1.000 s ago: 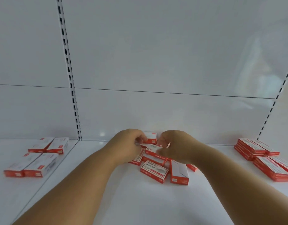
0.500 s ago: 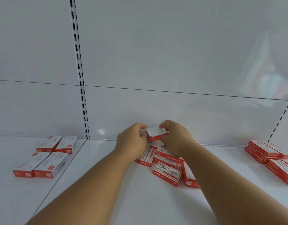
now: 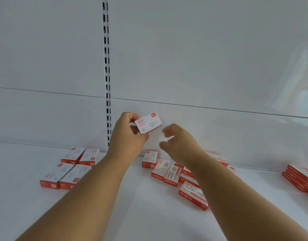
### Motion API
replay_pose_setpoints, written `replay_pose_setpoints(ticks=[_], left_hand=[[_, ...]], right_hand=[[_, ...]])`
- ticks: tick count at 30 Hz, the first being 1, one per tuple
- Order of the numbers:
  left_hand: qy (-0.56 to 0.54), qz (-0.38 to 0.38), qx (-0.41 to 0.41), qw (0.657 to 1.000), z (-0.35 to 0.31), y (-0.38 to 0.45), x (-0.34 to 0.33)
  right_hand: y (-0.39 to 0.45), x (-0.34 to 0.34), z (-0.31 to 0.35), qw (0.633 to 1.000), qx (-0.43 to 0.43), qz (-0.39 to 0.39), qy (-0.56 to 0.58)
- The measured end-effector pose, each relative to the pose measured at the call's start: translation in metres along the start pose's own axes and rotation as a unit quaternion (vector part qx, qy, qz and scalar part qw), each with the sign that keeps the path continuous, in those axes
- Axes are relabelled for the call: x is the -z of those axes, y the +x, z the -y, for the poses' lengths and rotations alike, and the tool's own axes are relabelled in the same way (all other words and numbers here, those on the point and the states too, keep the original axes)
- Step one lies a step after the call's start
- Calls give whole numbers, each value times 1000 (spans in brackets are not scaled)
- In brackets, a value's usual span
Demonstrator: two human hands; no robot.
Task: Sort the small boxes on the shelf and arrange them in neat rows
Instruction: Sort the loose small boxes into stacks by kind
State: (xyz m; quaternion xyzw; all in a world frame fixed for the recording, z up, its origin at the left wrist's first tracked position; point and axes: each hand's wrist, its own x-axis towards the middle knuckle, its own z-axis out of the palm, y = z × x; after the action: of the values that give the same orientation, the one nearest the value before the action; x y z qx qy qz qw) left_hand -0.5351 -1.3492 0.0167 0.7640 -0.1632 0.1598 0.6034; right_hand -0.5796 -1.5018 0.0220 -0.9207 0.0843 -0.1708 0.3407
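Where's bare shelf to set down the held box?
Bare shelf lies between the neat four-box group and the jumbled pile, and along the whole front edge. It is crowded in the pile under the right hand and at the right-edge stacks.

Red-and-white small boxes [image 3: 170, 173], white shelf [image 3: 149, 214]

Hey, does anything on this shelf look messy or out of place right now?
Yes. The pile of boxes in the middle lies jumbled, at mixed angles and overlapping, unlike the four boxes squared up on the left. The left hand holds one box in the air.
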Motion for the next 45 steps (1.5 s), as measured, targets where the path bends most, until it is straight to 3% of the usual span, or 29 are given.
replay_pose_setpoints(ticks=[2,4,6,13,15,18,20,22,29,37,45], left_hand=[[22,-8,3,1000,15,-3,5],[4,-19,20,1000,29,-6,5],[-2,-34,17,999,36,-5,3],[36,-43,8,998,44,-2,0],[39,-46,16,998,42,0,-1],[45,-70,10,997,38,3,0],[46,-87,14,995,38,2,2],[36,-99,29,994,37,0,3],[-8,-183,90,979,19,-7,8],[244,-95,39,964,39,3,98],[363,6,41,931,83,25,180]], right_hand=[[2,-19,1,985,-11,111,-132],[3,-36,2,955,-6,158,-250],[5,-49,0,938,14,141,-316],[6,-54,-5,930,69,121,-341],[5,-53,-8,947,96,74,-299],[3,-48,-12,985,108,-66,-121],[1,-47,-15,982,124,-137,-35],[0,-47,-16,977,147,-157,-4],[-11,-44,-14,969,184,-157,39],[-24,-59,37,991,113,-53,36],[-1,-129,112,997,77,15,-29]])
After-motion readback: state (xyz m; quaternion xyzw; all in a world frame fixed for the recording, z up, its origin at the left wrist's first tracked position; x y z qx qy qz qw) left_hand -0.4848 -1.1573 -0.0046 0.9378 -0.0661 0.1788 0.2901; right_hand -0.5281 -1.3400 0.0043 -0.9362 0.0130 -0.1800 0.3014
